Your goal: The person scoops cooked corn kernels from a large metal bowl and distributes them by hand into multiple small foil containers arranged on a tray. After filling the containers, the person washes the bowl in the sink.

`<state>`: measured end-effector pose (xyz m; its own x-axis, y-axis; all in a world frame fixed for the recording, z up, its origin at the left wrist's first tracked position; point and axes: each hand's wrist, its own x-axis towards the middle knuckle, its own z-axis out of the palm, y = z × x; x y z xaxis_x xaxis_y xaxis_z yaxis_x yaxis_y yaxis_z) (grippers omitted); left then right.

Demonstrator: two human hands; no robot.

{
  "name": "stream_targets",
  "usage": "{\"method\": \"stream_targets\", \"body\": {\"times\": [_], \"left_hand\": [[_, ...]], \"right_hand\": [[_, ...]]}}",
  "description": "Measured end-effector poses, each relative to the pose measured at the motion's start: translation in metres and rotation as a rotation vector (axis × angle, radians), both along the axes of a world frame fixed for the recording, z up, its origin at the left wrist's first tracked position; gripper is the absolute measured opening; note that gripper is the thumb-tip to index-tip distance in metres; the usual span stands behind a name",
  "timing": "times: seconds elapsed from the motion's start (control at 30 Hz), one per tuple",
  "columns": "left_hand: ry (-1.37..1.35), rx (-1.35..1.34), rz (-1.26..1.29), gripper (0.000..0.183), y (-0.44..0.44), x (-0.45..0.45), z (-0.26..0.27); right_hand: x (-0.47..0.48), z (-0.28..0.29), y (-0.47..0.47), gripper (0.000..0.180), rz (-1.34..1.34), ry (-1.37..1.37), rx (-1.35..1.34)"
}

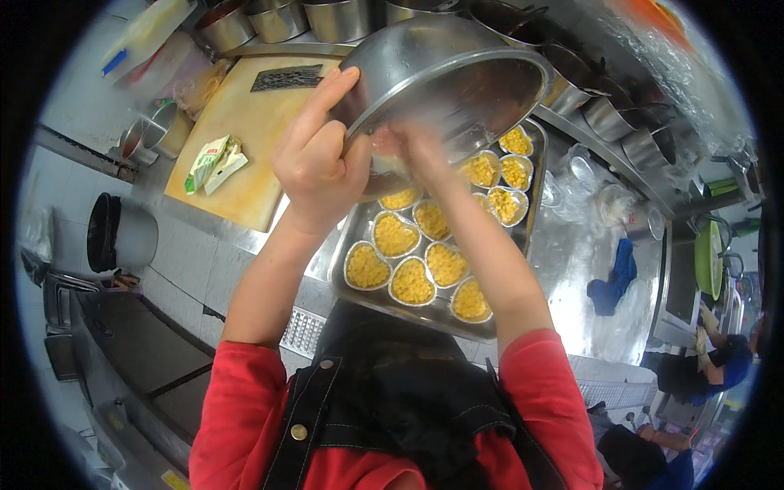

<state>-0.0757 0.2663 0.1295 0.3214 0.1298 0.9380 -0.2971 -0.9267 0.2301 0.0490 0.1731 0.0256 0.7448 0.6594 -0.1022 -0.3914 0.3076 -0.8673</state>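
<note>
A large stainless steel bowl (429, 55) is tilted on its side above the far part of a metal tray (392, 309). My left hand (324, 147) grips the bowl's rim at its left edge. Blurred, my right hand (416, 147) reaches inside the bowl's mouth; its fingers and anything in them are unclear. On the tray stand several heart-shaped foil cups filled with yellow, corn-like pieces, such as one cup (413, 282) near the front and another (508, 206) at the right. The bowl and my right forearm hide some of the cups.
A cutting board (245, 122) at the left bears an opened packet (215, 164) and a dark flat blade-like piece (286, 78). Steel pots (337, 21) line the back shelf. Plastic wrap and a blue cloth (614, 278) lie on the right. Other people (692, 373) are at far right.
</note>
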Motion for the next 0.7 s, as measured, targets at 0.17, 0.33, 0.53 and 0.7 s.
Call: {"method": "stream_targets", "body": {"times": [0.17, 0.33, 0.53, 0.7], "left_hand": [[0.008, 0.029, -0.013, 0.026, 0.005, -0.004, -0.019], [0.029, 0.019, 0.023, 0.023, 0.007, -0.005, -0.027], [0.071, -0.157, 0.099, 0.007, 0.022, -0.025, -0.023], [0.106, -0.247, 0.082, 0.025, 0.021, -0.052, -0.006]], "right_hand": [[-0.009, -0.021, -0.001, 0.028, 0.065, 0.12, -0.044], [-0.008, -0.035, -0.006, 0.03, 0.112, 0.16, -0.051], [0.004, 0.002, 0.006, 0.027, 0.079, -0.084, -0.122], [-0.014, -0.003, 0.015, 0.027, 0.282, -0.095, -0.106]]}}
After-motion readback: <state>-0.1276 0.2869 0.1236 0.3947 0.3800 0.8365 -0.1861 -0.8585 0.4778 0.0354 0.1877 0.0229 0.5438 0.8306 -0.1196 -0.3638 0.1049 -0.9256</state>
